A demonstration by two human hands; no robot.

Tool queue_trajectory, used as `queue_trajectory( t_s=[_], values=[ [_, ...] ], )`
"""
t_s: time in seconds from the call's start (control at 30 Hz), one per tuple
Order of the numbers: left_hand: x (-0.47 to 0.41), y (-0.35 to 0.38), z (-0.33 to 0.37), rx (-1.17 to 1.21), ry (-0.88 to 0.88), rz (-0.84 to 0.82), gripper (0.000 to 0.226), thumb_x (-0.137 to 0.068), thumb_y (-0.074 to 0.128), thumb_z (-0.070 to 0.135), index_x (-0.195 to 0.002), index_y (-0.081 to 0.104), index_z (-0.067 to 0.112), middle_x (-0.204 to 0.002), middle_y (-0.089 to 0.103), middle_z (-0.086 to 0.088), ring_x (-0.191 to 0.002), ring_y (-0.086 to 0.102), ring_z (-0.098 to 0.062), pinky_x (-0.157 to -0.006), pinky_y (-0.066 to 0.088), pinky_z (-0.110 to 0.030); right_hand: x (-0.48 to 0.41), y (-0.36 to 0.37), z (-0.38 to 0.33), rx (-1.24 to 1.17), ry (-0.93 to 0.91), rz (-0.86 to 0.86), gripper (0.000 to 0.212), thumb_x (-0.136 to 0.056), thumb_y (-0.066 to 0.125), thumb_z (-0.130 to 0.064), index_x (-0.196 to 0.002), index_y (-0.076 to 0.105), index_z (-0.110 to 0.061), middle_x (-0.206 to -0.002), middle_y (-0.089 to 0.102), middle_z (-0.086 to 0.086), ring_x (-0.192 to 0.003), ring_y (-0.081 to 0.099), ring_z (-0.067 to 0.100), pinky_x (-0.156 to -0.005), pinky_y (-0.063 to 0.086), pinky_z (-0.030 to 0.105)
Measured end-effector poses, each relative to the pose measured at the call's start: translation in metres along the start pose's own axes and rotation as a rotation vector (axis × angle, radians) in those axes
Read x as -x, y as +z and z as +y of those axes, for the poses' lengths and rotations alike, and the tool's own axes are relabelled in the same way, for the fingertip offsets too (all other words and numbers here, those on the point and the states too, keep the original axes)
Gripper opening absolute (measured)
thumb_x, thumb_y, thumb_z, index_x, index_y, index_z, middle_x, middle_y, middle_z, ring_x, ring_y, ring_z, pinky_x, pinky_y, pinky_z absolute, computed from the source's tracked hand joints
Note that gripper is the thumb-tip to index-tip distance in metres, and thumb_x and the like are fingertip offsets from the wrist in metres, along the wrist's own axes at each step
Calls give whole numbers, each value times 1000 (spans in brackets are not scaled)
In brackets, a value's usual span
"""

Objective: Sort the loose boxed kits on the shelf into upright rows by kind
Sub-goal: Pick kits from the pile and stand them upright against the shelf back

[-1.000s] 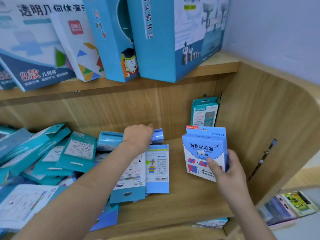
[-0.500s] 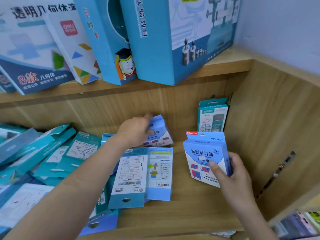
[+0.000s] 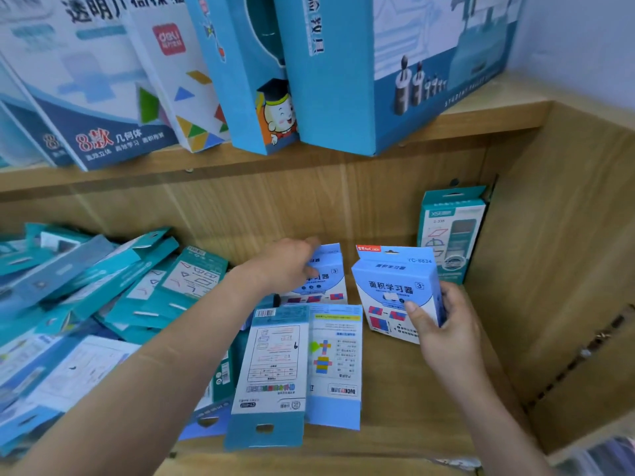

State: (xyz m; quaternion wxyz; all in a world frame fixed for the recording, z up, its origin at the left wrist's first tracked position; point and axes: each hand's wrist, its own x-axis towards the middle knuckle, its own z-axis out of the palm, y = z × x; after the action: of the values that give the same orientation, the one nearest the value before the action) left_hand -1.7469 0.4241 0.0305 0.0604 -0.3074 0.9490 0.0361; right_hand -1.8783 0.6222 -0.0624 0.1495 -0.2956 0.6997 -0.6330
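— What has moved in the last second?

— The left hand [image 3: 285, 266] has raised the second blue kit [image 3: 330, 281] from its side at the back and brought it upright, just beside the first blue kit [image 3: 395, 290].

— And the hands themselves?

— The left hand's fingers curl over the top of the second blue kit and grip it. The right hand [image 3: 443, 324] grips the first blue kit, thumb on the printed front and fingers wrapped round its right edge.

— How far along is the sorting?

— Barely begun, I'd say. One teal kit [image 3: 450, 235] stands in the back right corner and the two blue ones start a row beside it. Two flat kits [image 3: 271, 369] lie face down in front, and the teal heap [image 3: 103, 286] on the left is a loose tumble with lighter boxes under it. Nearly all of it is left to do.

— The surroundings?

— A pale wooden shelf [image 3: 405, 417] with a matching side panel [image 3: 567, 269]. The upper shelf [image 3: 240, 163] carries large boxes [image 3: 343, 80], leaning. A pale wall [image 3: 584, 46] rises at top right.
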Motion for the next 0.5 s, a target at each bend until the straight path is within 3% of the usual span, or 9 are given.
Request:
queue_trajectory(
  t_s=[0.13, 0.23, 0.3, 0.4, 0.5],
  values=[
    [10, 0, -8, -118, -40, 64, 45, -87, 62, 32, -124, 38, 22, -96, 53, -1, -89, 51, -23, -76, 40, -36, -12, 5, -9, -24, -30, 27, 33, -85, 67, -10, -108, 48, -25, -105, 62, -7, -99, 61, 11, -79, 51, 30],
    [21, 5, -11, -145, -27, 121, 48, -84, 64, 24, -125, 40, 31, -106, 62, 1, -97, 59, -25, -71, 45, -35, -35, 15, -30, -36, -125, 6, 32, -84, 67, -9, -105, 49, -25, -99, 60, -19, -92, 60, 0, -75, 49, 21],
    [27, 10, -10, -137, -14, 166, 47, -83, 64, 23, -123, 42, 33, -108, 62, 2, -100, 60, -25, -70, 46, -34, -54, 32, -41, -36, -160, -49, 32, -82, 68, -10, -103, 52, -28, -97, 64, -16, -87, 61, -2, -73, 48, 17],
    [31, 19, -13, -64, 3, 216, 48, -83, 65, 22, -125, 43, 34, -113, 60, 3, -104, 58, -25, -75, 51, -39, -77, 64, -42, -110, -81, -187, 34, -81, 71, -9, -101, 58, -33, -102, 69, -7, -93, 66, 8, -82, 52, 29],
    [35, 25, -21, 2, -17, 249, 50, -84, 64, 21, -128, 43, 31, -117, 57, 2, -109, 54, -25, -81, 50, -40, -86, 85, -24, 129, -31, -231, 35, -78, 75, -18, -110, 64, -26, -109, 66, -1, -99, 61, 15, -88, 49, 34]
  ],
)
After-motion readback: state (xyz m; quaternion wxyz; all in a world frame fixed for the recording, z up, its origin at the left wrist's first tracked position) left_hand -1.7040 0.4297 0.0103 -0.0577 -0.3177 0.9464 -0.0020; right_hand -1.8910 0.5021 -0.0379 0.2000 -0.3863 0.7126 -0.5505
